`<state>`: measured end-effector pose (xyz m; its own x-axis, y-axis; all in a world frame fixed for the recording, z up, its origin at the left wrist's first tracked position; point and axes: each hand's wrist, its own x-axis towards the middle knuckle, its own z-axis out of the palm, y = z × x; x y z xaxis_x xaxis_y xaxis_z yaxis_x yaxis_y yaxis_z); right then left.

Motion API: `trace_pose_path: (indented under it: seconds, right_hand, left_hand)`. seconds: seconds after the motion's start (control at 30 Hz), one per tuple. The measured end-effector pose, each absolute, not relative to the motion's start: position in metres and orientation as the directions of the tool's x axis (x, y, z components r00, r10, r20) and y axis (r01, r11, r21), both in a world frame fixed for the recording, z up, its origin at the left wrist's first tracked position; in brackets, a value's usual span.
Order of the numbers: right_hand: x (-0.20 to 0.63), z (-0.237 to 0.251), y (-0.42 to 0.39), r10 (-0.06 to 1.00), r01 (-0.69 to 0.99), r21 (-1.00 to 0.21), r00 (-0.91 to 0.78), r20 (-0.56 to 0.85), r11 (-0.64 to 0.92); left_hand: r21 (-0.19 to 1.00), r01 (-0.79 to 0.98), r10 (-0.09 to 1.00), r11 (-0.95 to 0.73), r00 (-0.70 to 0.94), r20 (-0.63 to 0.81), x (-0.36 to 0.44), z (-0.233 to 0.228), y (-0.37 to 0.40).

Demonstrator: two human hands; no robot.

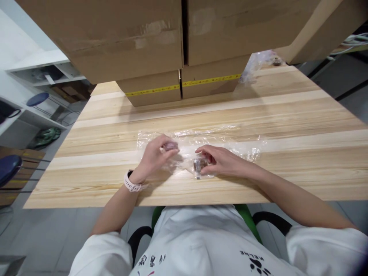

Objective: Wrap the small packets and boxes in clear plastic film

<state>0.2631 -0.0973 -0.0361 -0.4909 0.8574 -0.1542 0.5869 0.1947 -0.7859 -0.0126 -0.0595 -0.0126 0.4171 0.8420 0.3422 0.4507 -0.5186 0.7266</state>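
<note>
Our left hand (155,157) fingers pinch the clear plastic bag (198,143) on the desk (287,115); our right hand (221,161) fingers grip a small dark part (199,165)

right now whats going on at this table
A person seated at a wooden table is handling small items on a sheet of clear plastic wrap. The left hand pinches a small purplish piece against the plastic. The right hand holds a small dark item in a clear wrapper on the tabletop. Stacked cardboard boxes stand at the far edge, with crumpled clear plastic beside them.
</note>
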Motion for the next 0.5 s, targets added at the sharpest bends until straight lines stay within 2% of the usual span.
trace_pose_path:
  seconds: [0.07, 0.1, 0.17, 0.23, 0.3, 0.4, 0.5]
  right_hand:
    - [0.257, -0.043, -0.096, 0.909, 0.536, -0.829, -0.407, -0.089, 0.158]
    - [0.255, -0.046, -0.096, 0.924, 0.486, -0.864, -0.377, -0.067, 0.136]
    - [0.252, -0.051, -0.095, 0.926, 0.358, -0.929, -0.374, -0.053, 0.091]
    - [0.252, -0.053, -0.094, 0.909, 0.253, -0.966, -0.413, -0.06, 0.051]
    - [0.254, -0.054, -0.093, 0.896, 0.194, -0.98, -0.44, -0.061, 0.028]
    - [0.256, -0.057, -0.093, 0.887, 0.14, -0.99, -0.459, -0.055, 0.011]
    - [0.256, -0.059, -0.093, 0.881, 0.154, -0.987, -0.472, -0.034, 0.044]
  left_hand:
    - [0.776, 0.257, 0.817, -0.576, 0.203, 0.539, -0.011, -0.009, -0.062]
    - [0.79, 0.155, 0.804, -0.593, 0.164, 0.571, -0.01, -0.008, -0.065]
    - [0.824, 0.034, 0.796, -0.566, 0.282, 0.535, -0.005, -0.008, -0.071]
    - [0.842, 0.115, 0.766, -0.528, 0.493, 0.413, 0.003, -0.011, -0.078]
    - [0.792, 0.278, 0.734, -0.543, 0.615, 0.288, 0.011, -0.017, -0.083]
    - [0.724, 0.383, 0.681, -0.573, 0.714, 0.161, 0.019, -0.027, -0.087]
    - [0.721, 0.366, 0.644, -0.588, 0.751, 0.144, 0.02, -0.03, -0.088]
